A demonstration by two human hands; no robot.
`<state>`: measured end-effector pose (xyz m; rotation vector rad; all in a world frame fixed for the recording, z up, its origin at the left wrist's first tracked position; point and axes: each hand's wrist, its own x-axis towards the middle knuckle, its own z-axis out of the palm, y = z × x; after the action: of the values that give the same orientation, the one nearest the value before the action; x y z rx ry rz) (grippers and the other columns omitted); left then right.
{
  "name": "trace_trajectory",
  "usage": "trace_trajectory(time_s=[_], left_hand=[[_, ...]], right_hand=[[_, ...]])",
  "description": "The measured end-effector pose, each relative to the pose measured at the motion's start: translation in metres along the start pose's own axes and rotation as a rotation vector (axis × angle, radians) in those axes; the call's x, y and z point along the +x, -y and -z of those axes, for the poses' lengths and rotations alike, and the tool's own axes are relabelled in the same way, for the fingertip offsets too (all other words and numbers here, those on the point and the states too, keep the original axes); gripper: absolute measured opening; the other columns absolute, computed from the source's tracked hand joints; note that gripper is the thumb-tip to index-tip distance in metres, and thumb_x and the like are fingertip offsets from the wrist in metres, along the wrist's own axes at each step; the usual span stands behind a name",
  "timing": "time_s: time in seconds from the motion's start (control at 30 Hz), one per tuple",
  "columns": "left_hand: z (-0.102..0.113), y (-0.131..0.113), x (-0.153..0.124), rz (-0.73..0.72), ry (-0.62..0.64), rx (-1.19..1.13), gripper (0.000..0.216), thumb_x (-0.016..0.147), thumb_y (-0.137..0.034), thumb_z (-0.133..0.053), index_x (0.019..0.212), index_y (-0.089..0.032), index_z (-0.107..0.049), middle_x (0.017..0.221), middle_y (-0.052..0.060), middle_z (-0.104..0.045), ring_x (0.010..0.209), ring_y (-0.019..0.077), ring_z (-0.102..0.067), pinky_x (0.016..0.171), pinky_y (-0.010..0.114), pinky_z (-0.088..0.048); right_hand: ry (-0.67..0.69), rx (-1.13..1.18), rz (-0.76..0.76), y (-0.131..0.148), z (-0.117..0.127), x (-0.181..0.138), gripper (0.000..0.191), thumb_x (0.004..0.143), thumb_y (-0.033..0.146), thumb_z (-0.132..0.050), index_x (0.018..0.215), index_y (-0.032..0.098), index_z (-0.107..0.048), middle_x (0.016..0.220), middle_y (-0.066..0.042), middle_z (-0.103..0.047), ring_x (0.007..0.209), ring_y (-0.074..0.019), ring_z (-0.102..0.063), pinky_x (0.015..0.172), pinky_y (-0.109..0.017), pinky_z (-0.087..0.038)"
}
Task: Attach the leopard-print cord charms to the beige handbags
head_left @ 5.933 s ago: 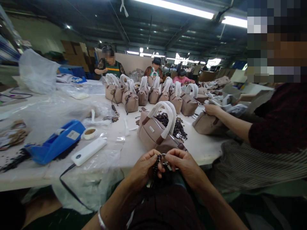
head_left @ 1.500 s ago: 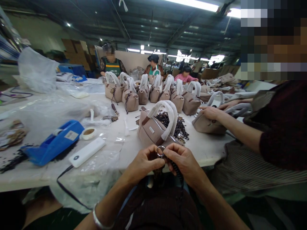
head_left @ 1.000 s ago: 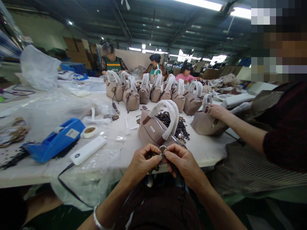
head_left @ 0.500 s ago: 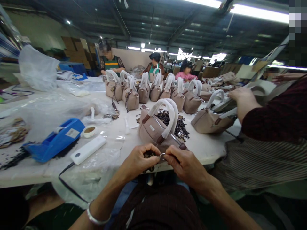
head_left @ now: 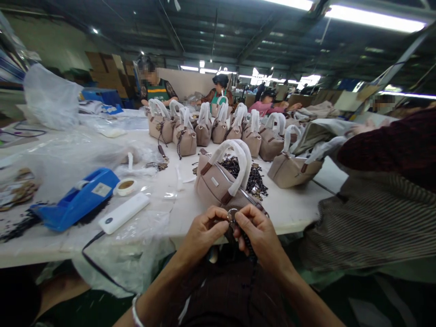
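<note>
My left hand (head_left: 205,230) and my right hand (head_left: 261,230) meet at the table's front edge, both pinching a small silver metal ring (head_left: 232,212). A dark braided cord (head_left: 251,249) hangs below my right fingers; how it joins the ring is hidden. Just beyond my hands a beige handbag (head_left: 208,187) leans on the table, its handles wrapped in white. Behind that bag lies a pile of black cords with metal charms (head_left: 258,181).
Several wrapped-handle handbags (head_left: 185,141) stand in a row farther back. At left are a blue tape dispenser (head_left: 76,200), a tape roll (head_left: 125,186), a white power bank (head_left: 124,213) and clear plastic. A co-worker's sleeve (head_left: 384,147) reaches over another handbag (head_left: 294,171) at right.
The ring has turned more upright between my fingers. Dark pieces bunched at my left hand now hang by my right. The co-worker's hand at right has moved away, and their bag has shifted slightly left.
</note>
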<state>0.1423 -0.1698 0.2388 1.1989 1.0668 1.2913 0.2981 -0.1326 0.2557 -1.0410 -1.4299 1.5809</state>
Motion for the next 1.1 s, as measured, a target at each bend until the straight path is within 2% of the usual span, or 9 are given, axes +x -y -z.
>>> trace_trajectory(time_s=[0.13, 0.3, 0.43, 0.57, 0.63, 0.8, 0.87, 1.0, 1.1], left_hand=[[0.006, -0.007, 0.004, -0.014, -0.035, 0.059, 0.026, 0.087, -0.039, -0.057, 0.086, -0.014, -0.065, 0.082, 0.003, -0.062, 0.079, 0.0158, -0.056, 0.078, 0.028, -0.043], [0.008, -0.011, 0.010, -0.032, -0.015, 0.101, 0.026, 0.084, -0.040, -0.062, 0.080, -0.015, -0.065, 0.082, 0.002, -0.059, 0.080, 0.0162, -0.055, 0.078, 0.028, -0.043], [0.008, -0.018, 0.015, -0.084, -0.020, 0.143, 0.024, 0.082, -0.036, -0.065, 0.069, -0.015, -0.062, 0.089, 0.004, -0.059, 0.086, 0.0176, -0.057, 0.083, 0.029, -0.043], [0.008, -0.028, 0.017, -0.127, -0.043, 0.220, 0.023, 0.083, -0.035, -0.064, 0.070, -0.017, -0.063, 0.103, 0.006, -0.059, 0.101, 0.0203, -0.057, 0.091, 0.031, -0.042], [0.008, -0.032, 0.018, -0.133, -0.029, 0.244, 0.022, 0.083, -0.035, -0.064, 0.070, -0.017, -0.063, 0.109, 0.006, -0.058, 0.100, 0.0195, -0.057, 0.087, 0.030, -0.044], [0.009, -0.036, 0.022, -0.019, 0.085, 0.073, 0.030, 0.085, -0.041, -0.060, 0.072, -0.014, -0.059, 0.115, 0.006, -0.052, 0.056, 0.0057, -0.051, 0.055, 0.026, -0.045], [0.009, -0.034, 0.024, 0.000, 0.100, 0.034, 0.030, 0.084, -0.041, -0.061, 0.071, -0.014, -0.058, 0.108, 0.005, -0.054, 0.057, 0.0066, -0.051, 0.058, 0.026, -0.046], [0.006, -0.027, 0.030, 0.003, 0.141, -0.014, 0.029, 0.084, -0.039, -0.062, 0.069, -0.015, -0.059, 0.094, 0.005, -0.061, 0.080, 0.0149, -0.058, 0.078, 0.029, -0.046], [0.003, -0.020, 0.038, 0.023, 0.144, -0.046, 0.030, 0.087, -0.044, -0.057, 0.080, -0.016, -0.063, 0.085, 0.003, -0.063, 0.079, 0.0156, -0.058, 0.077, 0.029, -0.045]], right_hand=[[0.009, 0.002, -0.026, 0.003, 0.000, 0.000, 0.035, 0.082, 0.053, -0.061, 0.078, 0.020, -0.049, 0.057, 0.005, -0.061, 0.033, -0.0057, -0.046, 0.030, -0.014, -0.031], [0.021, 0.013, -0.056, 0.003, 0.000, 0.001, 0.036, 0.082, 0.054, -0.060, 0.077, 0.020, -0.050, 0.057, 0.004, -0.059, 0.037, -0.0073, -0.046, 0.033, -0.017, -0.031], [0.030, -0.007, 0.073, 0.000, 0.004, 0.007, 0.031, 0.083, 0.047, -0.065, 0.075, 0.017, -0.058, 0.065, 0.002, -0.057, 0.061, -0.0098, -0.051, 0.055, -0.020, -0.041], [0.052, 0.163, 0.101, -0.005, 0.002, 0.009, 0.025, 0.085, 0.042, -0.065, 0.079, 0.018, -0.060, 0.075, 0.002, -0.057, 0.071, -0.0104, -0.049, 0.067, -0.022, -0.041], [0.108, 0.297, 0.066, -0.006, -0.002, 0.009, 0.025, 0.087, 0.042, -0.063, 0.080, 0.019, -0.057, 0.074, 0.002, -0.057, 0.069, -0.0110, -0.050, 0.066, -0.023, -0.041], [0.219, 0.542, 0.000, -0.002, -0.012, 0.007, 0.022, 0.090, 0.040, -0.058, 0.084, 0.020, -0.054, 0.070, 0.000, -0.062, 0.066, -0.0139, -0.059, 0.063, -0.026, -0.046], [0.209, 0.566, -0.014, 0.001, -0.012, 0.007, 0.024, 0.087, 0.041, -0.061, 0.083, 0.019, -0.053, 0.071, -0.001, -0.064, 0.065, -0.0143, -0.062, 0.063, -0.026, -0.048], [0.115, 0.484, -0.078, 0.006, -0.008, 0.007, 0.030, 0.082, 0.045, -0.067, 0.080, 0.019, -0.052, 0.068, 0.000, -0.066, 0.053, -0.0114, -0.061, 0.055, -0.022, -0.046], [0.000, 0.417, -0.067, 0.009, -0.001, 0.007, 0.034, 0.078, 0.046, -0.071, 0.077, 0.019, -0.051, 0.063, 0.001, -0.065, 0.047, -0.0103, -0.058, 0.048, -0.021, -0.045]])
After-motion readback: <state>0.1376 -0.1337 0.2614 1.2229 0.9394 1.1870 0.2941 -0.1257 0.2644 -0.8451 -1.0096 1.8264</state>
